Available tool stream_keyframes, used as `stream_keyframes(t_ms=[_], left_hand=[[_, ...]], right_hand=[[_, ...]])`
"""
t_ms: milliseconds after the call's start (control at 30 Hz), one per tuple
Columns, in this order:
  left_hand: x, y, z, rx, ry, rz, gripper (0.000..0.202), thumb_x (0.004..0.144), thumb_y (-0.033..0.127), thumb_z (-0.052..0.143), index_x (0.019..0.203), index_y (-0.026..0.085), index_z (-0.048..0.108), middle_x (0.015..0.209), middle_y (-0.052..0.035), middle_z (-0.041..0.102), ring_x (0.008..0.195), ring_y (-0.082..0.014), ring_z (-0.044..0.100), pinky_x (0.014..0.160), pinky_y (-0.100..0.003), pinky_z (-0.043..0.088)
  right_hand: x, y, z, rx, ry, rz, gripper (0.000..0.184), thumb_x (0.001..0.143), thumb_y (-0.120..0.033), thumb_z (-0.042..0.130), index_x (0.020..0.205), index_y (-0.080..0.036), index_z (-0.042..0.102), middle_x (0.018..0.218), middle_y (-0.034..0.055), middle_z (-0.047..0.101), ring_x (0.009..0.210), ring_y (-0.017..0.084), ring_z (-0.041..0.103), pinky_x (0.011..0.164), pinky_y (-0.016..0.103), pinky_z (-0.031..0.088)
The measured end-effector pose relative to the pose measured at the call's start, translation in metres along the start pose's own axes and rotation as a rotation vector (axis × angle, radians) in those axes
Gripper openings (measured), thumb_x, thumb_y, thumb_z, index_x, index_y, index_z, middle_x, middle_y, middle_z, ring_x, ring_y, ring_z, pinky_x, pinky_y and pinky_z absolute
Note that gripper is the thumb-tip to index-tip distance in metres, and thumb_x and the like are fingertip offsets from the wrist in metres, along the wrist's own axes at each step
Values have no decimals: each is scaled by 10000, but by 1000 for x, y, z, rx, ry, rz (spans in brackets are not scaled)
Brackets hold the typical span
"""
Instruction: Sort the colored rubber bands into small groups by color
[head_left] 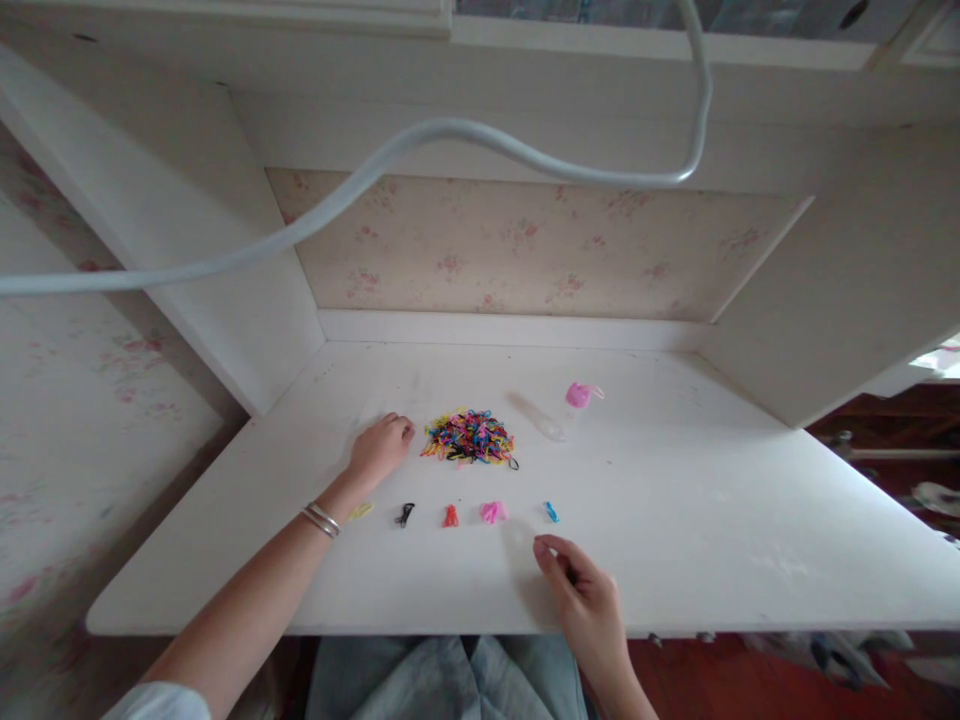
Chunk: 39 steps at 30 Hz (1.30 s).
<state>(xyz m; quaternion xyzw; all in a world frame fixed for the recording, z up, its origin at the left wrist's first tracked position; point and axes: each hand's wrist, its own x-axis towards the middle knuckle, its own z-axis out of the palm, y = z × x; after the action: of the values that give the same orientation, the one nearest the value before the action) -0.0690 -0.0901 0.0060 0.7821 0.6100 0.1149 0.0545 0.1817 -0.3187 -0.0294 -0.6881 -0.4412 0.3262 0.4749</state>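
Observation:
A heap of small multicoloured elastic bands (471, 437) lies on the white desk. My left hand (381, 446) rests just left of the heap, its fingers curled; what they hold, if anything, is hidden. In front of the heap runs a row of small groups: yellow bands (361, 511), black bands (406, 514), red bands (451, 516), pink bands (493, 512) and blue bands (552, 511). Below the blue ones, my right hand (581, 590) is closed in a pinch, thumb against forefinger. Anything between those fingertips is too small to make out.
Behind the heap, on the right, lie a clear plastic container (551, 428) and a pink piece with a loop (580, 394). A white cable (450, 130) hangs across the upper view. Side panels and a floral back wall (517, 245) enclose the desk (712, 500).

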Motion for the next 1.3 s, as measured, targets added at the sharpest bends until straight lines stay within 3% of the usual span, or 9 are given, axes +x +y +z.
stream_keyframes(t_ms=[200,300,367,500,700,867,1033,1300], left_hand=[[-21,6,-18,-41,73,9,266,933,318,432,963,214,675,1012,-40,675,858,-163,644,749,-254,466],[-53,27,-29,-177,121,110,256,941,350,440,968,222,661,975,-21,673,817,-139,642,767,-241,472],[-76,47,-33,-248,95,204,256,953,346,425,978,237,655,969,-11,666,818,-128,644,767,-231,474],[-109,88,-29,-182,25,300,233,958,315,423,955,274,652,946,5,654,765,-128,657,680,-229,469],[-115,116,-13,68,-37,352,233,930,176,404,892,239,625,872,-19,626,644,-152,647,508,-234,392],[-112,119,-5,69,-80,369,222,927,175,407,923,238,619,888,-17,629,669,-155,658,519,-232,395],[-118,112,-14,62,-50,345,224,941,200,400,931,265,615,879,7,636,650,-145,654,513,-235,387],[-143,56,-25,-71,165,140,240,963,314,407,1006,261,637,892,-3,676,721,-135,659,605,-222,450]], right_hand=[[-1,2,0,-2,-5,-9,407,850,-519,565,968,-152,696,595,-29,464,552,114,395,516,226,303],[-1,1,1,2,-3,-10,418,848,-522,567,986,-148,693,596,-29,466,553,116,394,517,228,301],[-1,-3,3,-1,-3,-5,429,842,-534,566,975,-146,694,583,-33,454,544,116,389,509,229,293],[-1,-10,4,-11,-5,15,440,826,-558,569,920,-148,700,553,-43,415,524,113,372,495,227,282],[-3,-4,2,9,-25,-17,388,853,-524,552,910,-168,698,564,-48,398,530,106,355,498,221,283],[-3,-2,2,8,-17,-29,385,854,-514,558,914,-163,703,556,-48,387,525,103,350,495,220,274],[-2,-4,0,12,-22,-21,392,846,-519,563,910,-160,706,550,-46,390,521,104,358,488,217,287],[-3,-10,4,-160,-58,-51,451,868,-569,494,930,-180,713,556,-25,493,503,117,428,488,223,328]])
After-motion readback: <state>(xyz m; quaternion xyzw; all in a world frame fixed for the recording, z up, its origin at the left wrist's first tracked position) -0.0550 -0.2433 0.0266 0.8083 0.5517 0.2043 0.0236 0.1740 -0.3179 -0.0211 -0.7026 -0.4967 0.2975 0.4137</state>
